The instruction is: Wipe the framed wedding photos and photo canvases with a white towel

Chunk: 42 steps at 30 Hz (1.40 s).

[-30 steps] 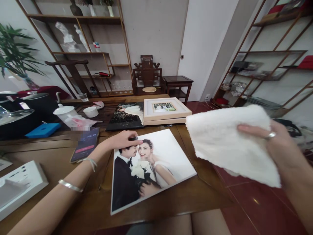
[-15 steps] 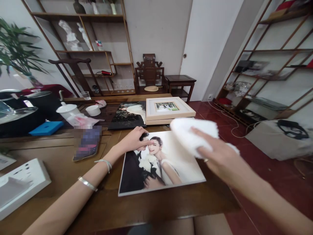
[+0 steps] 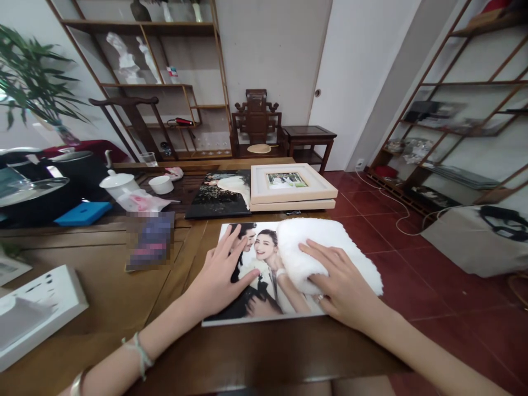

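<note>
A large wedding photo print point(image 3: 264, 258) lies flat near the front right of the wooden table point(image 3: 103, 280). My left hand point(image 3: 220, 278) rests on the print's left part, fingers spread and flat. My right hand point(image 3: 338, 286) presses a white fluffy cloth point(image 3: 313, 247) down on the print's right half, fingers stretched over it. The cloth covers the print's right side and hangs past its edge.
Behind the print lie a dark photo panel point(image 3: 218, 193) and stacked white frames point(image 3: 289, 186). A phone point(image 3: 150, 241), blue box point(image 3: 82, 213), white teapot point(image 3: 119, 184), bowl point(image 3: 161, 184) and black pots point(image 3: 49, 181) stand left. A white frame point(image 3: 33, 308) sits near left. Red floor, bag point(image 3: 487, 236) right.
My right hand brought the cloth down from the air onto the print's right half. My left hand slid from the print's top edge onto its surface and flattened out.
</note>
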Tool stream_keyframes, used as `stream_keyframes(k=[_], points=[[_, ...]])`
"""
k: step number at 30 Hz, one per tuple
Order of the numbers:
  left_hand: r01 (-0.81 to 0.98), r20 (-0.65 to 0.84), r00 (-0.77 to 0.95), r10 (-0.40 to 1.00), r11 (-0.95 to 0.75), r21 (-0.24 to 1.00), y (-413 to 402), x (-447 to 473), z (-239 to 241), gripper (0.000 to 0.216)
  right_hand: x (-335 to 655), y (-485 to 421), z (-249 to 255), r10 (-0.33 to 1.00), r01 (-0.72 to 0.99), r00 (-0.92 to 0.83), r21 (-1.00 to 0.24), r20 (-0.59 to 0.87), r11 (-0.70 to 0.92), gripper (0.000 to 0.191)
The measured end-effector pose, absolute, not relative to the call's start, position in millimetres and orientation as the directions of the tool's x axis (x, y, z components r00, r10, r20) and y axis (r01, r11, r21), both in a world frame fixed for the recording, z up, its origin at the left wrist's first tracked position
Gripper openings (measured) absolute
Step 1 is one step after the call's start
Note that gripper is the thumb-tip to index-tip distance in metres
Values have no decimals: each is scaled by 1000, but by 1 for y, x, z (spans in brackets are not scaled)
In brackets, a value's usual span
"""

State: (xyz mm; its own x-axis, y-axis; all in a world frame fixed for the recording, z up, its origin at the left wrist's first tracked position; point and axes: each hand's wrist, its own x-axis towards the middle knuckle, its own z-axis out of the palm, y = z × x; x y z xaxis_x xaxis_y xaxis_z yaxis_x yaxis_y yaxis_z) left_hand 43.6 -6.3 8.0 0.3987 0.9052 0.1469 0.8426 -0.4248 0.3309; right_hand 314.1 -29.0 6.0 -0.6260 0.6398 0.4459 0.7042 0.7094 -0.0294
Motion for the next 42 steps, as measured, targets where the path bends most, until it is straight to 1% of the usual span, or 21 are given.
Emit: stream_keyframes(k=[4,7,11,14,18,20,24,30,32,36,38,42], points=[[810,145,439,887,-460,365,8,40,10,59,316,-15,1,591,672,-611,-50,526,739,16],[794,140,448,883,-465,392,8,38,9,59,316,-13,-1,598,679,-579,-78,555,730,15],[811,130,370,920,-388,437,1,39,5,57,314,-18,-1,629,705,-553,-95,546,703,15],[782,173,308,935,-353,514,0,42,3,51,313,-19,-1,638,714,-550,-94,538,694,15],[670,261,237,936,-352,653,-3,41,2,42,314,-19,-1,639,720,-554,-78,533,690,19],[633,278,228,933,-359,686,-6,40,2,40,314,-19,-2,643,724,-554,-75,529,686,19],[638,298,242,923,-383,668,-12,39,1,41,314,-20,-2,634,724,-559,-57,534,687,20],[679,291,278,915,-402,614,-10,39,0,47,320,-8,11,566,739,-515,-2,643,674,27],[687,288,287,914,-406,603,-9,39,1,48,319,-1,13,586,736,-540,2,604,677,29],[703,275,284,918,-395,591,-9,38,2,49,310,11,8,670,741,-585,-35,457,671,33],[705,273,282,920,-391,591,-9,38,2,49,308,13,3,686,752,-577,-40,444,658,32],[694,288,270,919,-393,603,-8,38,1,50,308,12,-4,671,745,-571,-43,473,665,34]])
